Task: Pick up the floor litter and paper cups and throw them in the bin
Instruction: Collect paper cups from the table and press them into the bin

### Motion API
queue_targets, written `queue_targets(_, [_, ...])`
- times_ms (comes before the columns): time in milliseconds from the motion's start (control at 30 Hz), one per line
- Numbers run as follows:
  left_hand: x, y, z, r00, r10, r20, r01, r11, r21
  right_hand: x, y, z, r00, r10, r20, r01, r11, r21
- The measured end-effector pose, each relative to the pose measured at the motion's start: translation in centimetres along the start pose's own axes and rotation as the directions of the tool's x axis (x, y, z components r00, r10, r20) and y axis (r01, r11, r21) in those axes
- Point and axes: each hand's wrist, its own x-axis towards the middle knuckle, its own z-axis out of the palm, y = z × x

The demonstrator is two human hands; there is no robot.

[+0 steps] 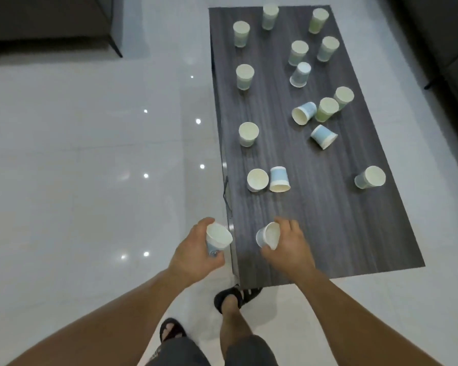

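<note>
Two paper cups are being held at the near end of the dark table (341, 233). The left hand (196, 249) curls its fingers round an upright cup (218, 237) just off the table's corner, over the glossy floor (77, 167). The right hand (292, 247) pinches a tilted cup (269, 236) between thumb and fingers above the tabletop. Many other cups (257, 179) lie scattered across it, some standing, some tipped over.

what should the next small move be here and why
Probably slide the right cup, held by the right hand, into the left cup in the left hand. Each hand holds one cup, many other cups sit on the table, and no bin is in view, so nesting the two to free a hand seems sensible.
</note>
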Motion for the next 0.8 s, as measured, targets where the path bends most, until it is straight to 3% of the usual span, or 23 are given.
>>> queue_targets(233, [-10.5,-5.0,-8.3,0.974,-0.093,-0.206,0.069,0.991,-0.117,-6.8,-12.3,1.4,0.960,-0.262,0.100,0.276,0.947,-0.162])
queue_targets(433, [-20.8,-9.2,-14.7,0.890,-0.203,-0.408,0.122,0.969,-0.216,-13.2,-22.3,3.8,0.872,-0.457,0.174,0.489,0.816,-0.309])
queue_targets(600, [-28.9,-12.0,-18.5,0.745,-0.331,-0.580,0.186,0.937,-0.296,-17.1,-28.9,6.3,0.719,-0.642,0.267,0.694,0.642,-0.325])
queue_targets(800, [-38.7,-13.2,-17.0,0.510,-0.527,-0.680,0.294,0.850,-0.438,-22.4,-34.1,8.8,0.452,-0.798,0.398,0.889,0.369,-0.272])
